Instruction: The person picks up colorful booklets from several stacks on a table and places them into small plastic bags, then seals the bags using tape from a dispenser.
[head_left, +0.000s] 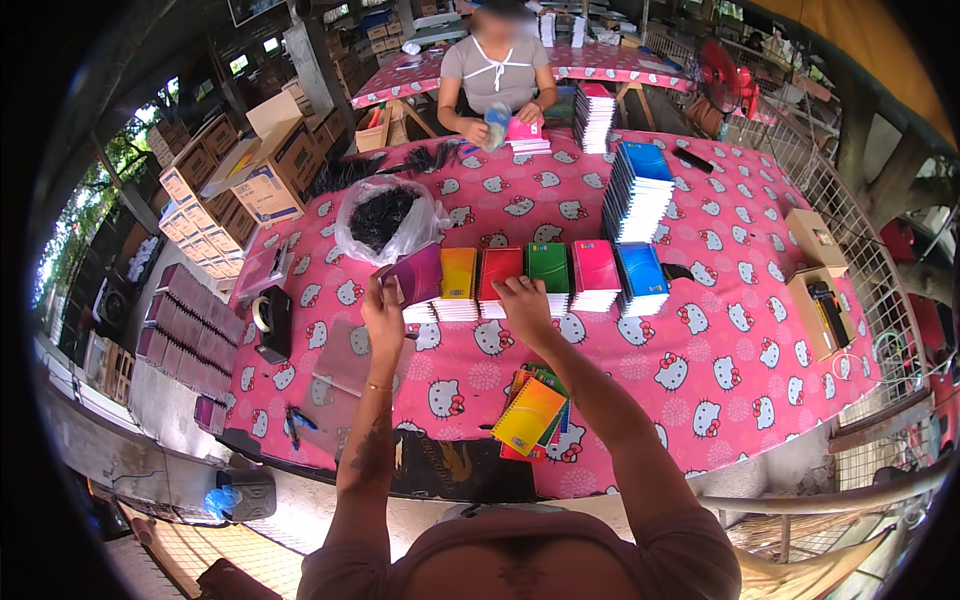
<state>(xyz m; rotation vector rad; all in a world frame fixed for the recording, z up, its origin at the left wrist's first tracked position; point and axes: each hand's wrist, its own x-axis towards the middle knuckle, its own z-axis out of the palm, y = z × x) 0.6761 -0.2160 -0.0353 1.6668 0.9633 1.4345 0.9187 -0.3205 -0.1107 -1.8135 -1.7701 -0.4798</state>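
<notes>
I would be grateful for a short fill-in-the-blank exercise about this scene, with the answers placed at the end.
1. The left hand holds a notebook whose cover is ____.
2. In the row, the green stack stands between the red stack and the ____ one.
3. On the small loose pile, the top notebook is ____.
4. The plastic bag holds something ____ in colour.

Missing words: purple; pink; yellow; black.

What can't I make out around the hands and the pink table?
All in the head view:
- Left hand: fingers beneath the purple notebook, hidden by it.
- Lower loose notebooks: most of their covers, hidden by the yellow notebook on top.
- Large open carton: its contents, hidden by sides and flaps.
- Dark-framed panel: cut off by the upper edge.
</notes>
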